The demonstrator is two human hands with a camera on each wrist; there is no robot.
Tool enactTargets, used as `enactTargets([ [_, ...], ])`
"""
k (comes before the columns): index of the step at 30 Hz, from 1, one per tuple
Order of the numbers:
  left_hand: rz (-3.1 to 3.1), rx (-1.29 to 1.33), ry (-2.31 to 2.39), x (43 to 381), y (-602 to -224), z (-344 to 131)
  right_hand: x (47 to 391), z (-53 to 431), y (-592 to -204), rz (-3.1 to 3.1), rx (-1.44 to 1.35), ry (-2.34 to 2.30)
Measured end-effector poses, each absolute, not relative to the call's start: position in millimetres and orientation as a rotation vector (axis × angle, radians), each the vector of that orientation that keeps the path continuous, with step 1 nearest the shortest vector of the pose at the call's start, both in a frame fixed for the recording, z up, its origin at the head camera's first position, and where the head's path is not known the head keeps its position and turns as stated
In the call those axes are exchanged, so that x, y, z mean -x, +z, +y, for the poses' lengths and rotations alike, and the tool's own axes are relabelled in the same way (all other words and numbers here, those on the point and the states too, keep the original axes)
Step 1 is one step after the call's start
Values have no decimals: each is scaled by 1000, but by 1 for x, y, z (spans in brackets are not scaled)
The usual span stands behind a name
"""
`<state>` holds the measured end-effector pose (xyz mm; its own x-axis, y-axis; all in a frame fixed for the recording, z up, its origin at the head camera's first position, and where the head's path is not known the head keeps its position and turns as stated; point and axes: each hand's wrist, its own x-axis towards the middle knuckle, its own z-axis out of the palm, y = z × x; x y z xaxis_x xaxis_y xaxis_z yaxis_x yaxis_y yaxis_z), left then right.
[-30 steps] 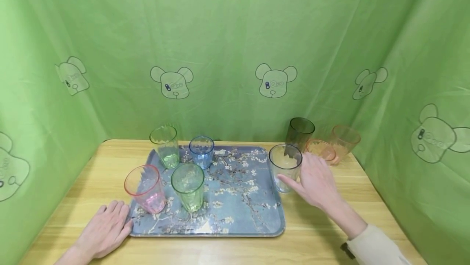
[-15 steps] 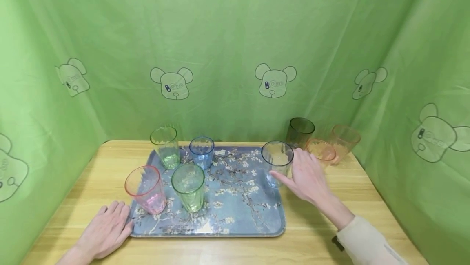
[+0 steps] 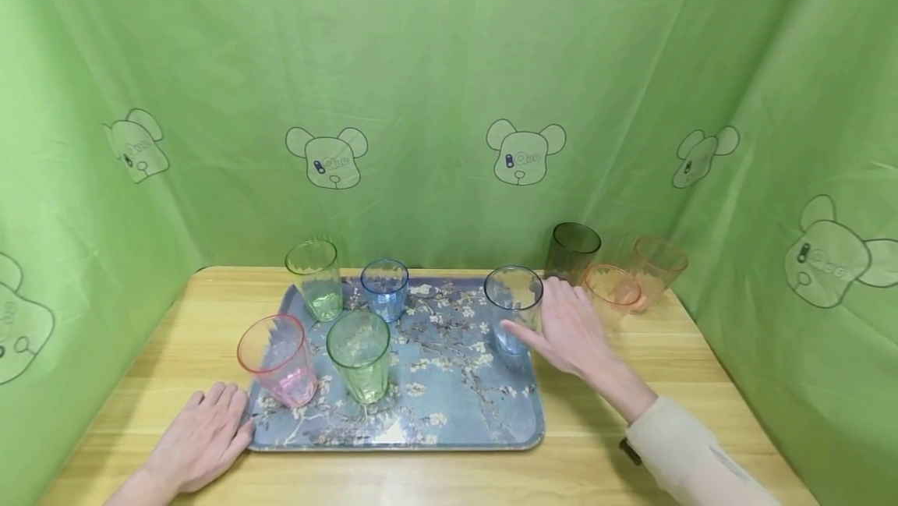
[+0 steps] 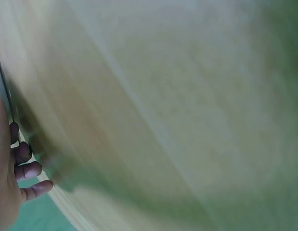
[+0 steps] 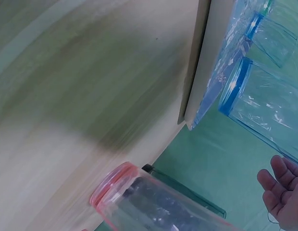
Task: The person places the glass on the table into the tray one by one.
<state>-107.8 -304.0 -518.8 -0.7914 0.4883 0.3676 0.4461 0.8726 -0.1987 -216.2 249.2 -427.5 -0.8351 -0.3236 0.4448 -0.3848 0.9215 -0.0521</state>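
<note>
My right hand [image 3: 571, 327] holds a clear blue-rimmed drinking glass [image 3: 515, 297] upright over the right part of the flowered blue tray [image 3: 449, 405]. The thumb lies across the near side of the glass; the other fingers are on its far right side, partly hidden. In the right wrist view the base of this glass [image 5: 238, 89] is close to the tray surface. Flat on the table, my left hand [image 3: 203, 440] rests with its fingers at the tray's left front corner. Four-sided space aside, a pink glass [image 3: 288, 373] stands on the tray nearest to that hand.
Also on the tray are a green glass [image 3: 365, 369], a yellow-green glass [image 3: 319, 288] and a short blue glass [image 3: 386, 295]. Right of the tray stand a dark glass [image 3: 571, 253], a short orange glass [image 3: 612, 295] and a taller orange glass [image 3: 655, 272]. Green curtains [image 3: 435, 100] enclose the table.
My right hand has carried the blue-rimmed glass leftward, from the tray's right edge to farther over the tray. The left hand stays in place.
</note>
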Motion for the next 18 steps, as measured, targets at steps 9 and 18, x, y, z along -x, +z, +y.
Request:
enactTargets([
  [9, -2620, 695, 139, 108, -519, -303, 223, 240, -434, -2648, -536, 197],
  [18, -2618, 696, 130, 109, -520, -304, 232, 226, -435, -2647, -550, 222],
])
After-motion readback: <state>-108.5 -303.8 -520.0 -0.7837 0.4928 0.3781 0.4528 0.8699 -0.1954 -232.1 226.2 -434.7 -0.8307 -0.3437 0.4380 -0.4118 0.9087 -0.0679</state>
